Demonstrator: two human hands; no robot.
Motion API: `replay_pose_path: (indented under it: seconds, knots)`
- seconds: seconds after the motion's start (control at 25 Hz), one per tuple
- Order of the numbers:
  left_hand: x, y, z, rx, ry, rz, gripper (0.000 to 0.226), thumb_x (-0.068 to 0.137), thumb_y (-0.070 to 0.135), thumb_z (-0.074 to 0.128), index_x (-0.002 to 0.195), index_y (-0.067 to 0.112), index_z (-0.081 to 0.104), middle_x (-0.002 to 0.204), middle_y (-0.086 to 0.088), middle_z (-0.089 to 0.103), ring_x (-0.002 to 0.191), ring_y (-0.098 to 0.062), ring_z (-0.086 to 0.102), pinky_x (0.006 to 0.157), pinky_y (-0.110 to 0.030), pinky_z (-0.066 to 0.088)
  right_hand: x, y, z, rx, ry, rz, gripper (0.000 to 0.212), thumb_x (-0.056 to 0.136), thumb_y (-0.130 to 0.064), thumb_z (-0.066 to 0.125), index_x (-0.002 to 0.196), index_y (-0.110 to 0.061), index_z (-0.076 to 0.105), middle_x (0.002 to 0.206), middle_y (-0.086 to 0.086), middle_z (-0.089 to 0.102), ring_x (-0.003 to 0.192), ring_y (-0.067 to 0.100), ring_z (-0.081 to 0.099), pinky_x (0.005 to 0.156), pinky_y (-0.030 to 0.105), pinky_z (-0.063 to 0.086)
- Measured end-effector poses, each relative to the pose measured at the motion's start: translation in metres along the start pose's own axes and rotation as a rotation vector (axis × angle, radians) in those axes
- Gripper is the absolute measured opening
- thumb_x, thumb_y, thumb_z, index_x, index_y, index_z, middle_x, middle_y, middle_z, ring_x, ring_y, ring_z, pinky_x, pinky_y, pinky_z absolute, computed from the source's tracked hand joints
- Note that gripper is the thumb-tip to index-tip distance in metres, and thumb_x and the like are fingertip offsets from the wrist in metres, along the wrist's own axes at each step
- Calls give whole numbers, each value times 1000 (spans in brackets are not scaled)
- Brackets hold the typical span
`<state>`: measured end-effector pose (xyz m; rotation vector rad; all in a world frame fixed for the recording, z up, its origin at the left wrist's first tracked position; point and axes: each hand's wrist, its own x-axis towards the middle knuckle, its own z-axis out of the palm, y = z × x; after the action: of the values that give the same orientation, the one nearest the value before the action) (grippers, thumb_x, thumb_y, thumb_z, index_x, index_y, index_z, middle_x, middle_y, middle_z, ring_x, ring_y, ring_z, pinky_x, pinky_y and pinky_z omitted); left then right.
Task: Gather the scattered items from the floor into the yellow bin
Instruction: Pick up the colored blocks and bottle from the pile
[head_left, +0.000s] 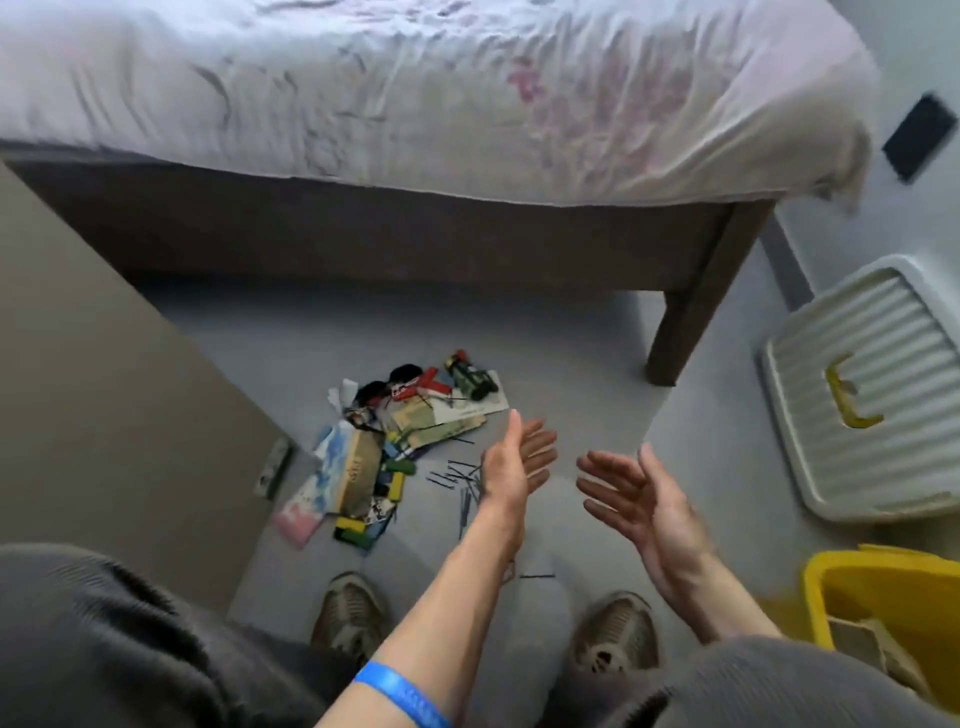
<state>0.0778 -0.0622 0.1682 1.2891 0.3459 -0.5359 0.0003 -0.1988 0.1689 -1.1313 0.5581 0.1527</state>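
My left hand (511, 465) and right hand (636, 501) hover empty, fingers spread, palms facing each other. The scattered items (400, 441) lie heaped on the floor just left of them. The yellow bin (826, 587) stands near right.

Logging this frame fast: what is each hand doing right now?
Left hand: open, fingers straight, holding nothing, above the pile of items.
Right hand: open, fingers spread, holding nothing.
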Motion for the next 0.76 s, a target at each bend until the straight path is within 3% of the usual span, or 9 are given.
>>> replay_pose_path:
  seconds: [0.24,0.32,0.4,0.48,0.6,0.68,0.76]
  knots:
    - [73,-41,-89,76,391,-52,26,98,34,50,100,17,69,96,-4,72,90,-19,66,78,-30,50,89,30,59,-289,-63,84,50,99,-51,36,113,-15,68,108,1,74,97,23,71,86,43,55]
    - [97,-48,-117,205,517,-22,15,95,26,55,92,20,68,91,-1,70,89,-21,64,73,-26,47,123,40,78,-380,-105,130,45,101,-47,36,113,-17,68,107,-1,74,96,21,72,86,43,56]
    - [117,-43,-150,379,601,18,12,93,21,56,100,23,66,97,2,68,93,-20,63,72,-24,46,153,50,97,-444,-156,156,40,102,-42,38,112,-18,68,105,-3,75,94,20,72,84,40,57]
    - [134,-35,-197,597,725,39,20,91,20,59,111,22,63,109,-1,66,97,-20,60,73,-25,45,183,65,121,-502,-205,176,31,101,-36,44,108,-19,70,103,-3,75,91,18,72,81,37,57]
    - [150,-29,-267,998,822,-95,60,85,34,69,138,21,43,133,-6,52,119,-29,48,96,-42,42,214,94,149,-594,-267,191,17,97,-29,56,102,-24,72,101,-5,75,87,13,71,71,25,56]
    - [157,-29,-288,1040,790,-235,84,79,42,75,147,24,28,139,-7,46,126,-31,43,101,-46,38,223,114,158,-680,-265,161,11,94,-26,61,98,-27,71,100,-5,74,84,10,70,71,24,55]
    - [160,-35,-296,906,788,-189,80,81,34,76,146,26,31,138,-5,49,123,-27,47,103,-44,40,229,128,163,-822,-266,82,10,90,-26,66,97,-31,71,100,-10,71,88,8,68,80,30,56]
